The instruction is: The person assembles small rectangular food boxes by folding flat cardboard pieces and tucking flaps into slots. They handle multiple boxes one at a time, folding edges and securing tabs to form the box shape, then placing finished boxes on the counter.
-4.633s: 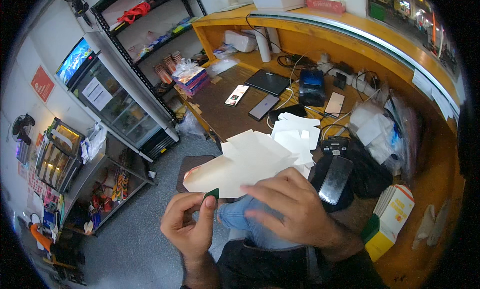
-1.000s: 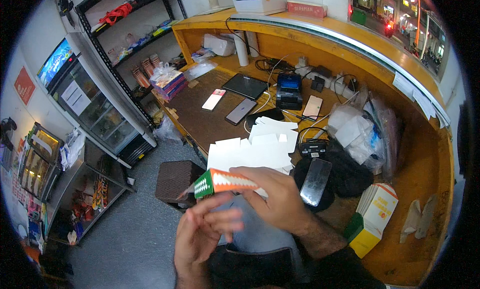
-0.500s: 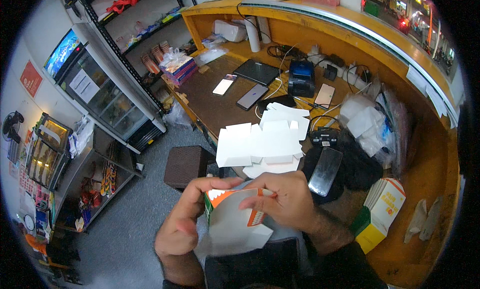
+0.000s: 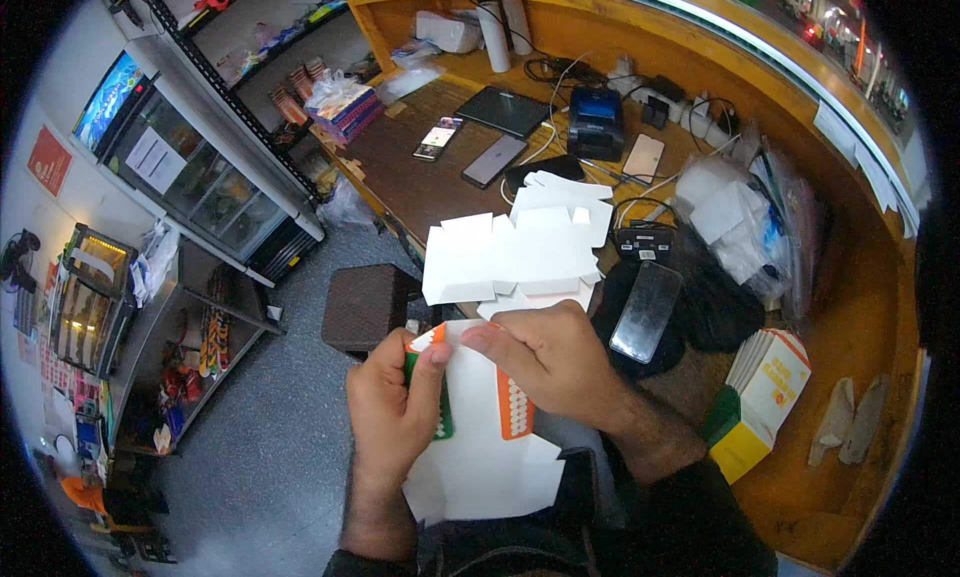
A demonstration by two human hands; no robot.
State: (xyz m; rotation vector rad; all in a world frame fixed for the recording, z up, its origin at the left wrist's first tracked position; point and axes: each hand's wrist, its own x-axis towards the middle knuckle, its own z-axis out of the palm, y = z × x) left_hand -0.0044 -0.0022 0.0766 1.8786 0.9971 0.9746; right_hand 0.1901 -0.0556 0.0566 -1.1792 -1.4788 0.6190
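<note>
Between my two hands is a partly folded cardboard box [image 4: 475, 407], white inside, with orange and green printed side flaps. My left hand [image 4: 395, 387] pinches its far left corner, the thumb on the orange-and-white edge. At the far right edge my right hand [image 4: 555, 357] grips with the thumb inside and the fingers behind, partly hidden. The box's white lower panel hangs toward my lap. Just beyond my hands, white flat cardboard blanks [image 4: 515, 252] lie in an overlapping pile on the desk edge.
Folded yellow, green and white cartons [image 4: 765, 397] stand at the right. A dark phone [image 4: 646, 312] lies on black cloth. Farther back are more phones, a black laptop [image 4: 503, 111], a small printer [image 4: 596, 122] and cables. A brown woven stool [image 4: 368, 309] stands left of the desk.
My left hand has turned upright, its thumb now over the box's corner. The box has opened out flatter, with its lower panel spread toward me. The view has shifted slightly.
</note>
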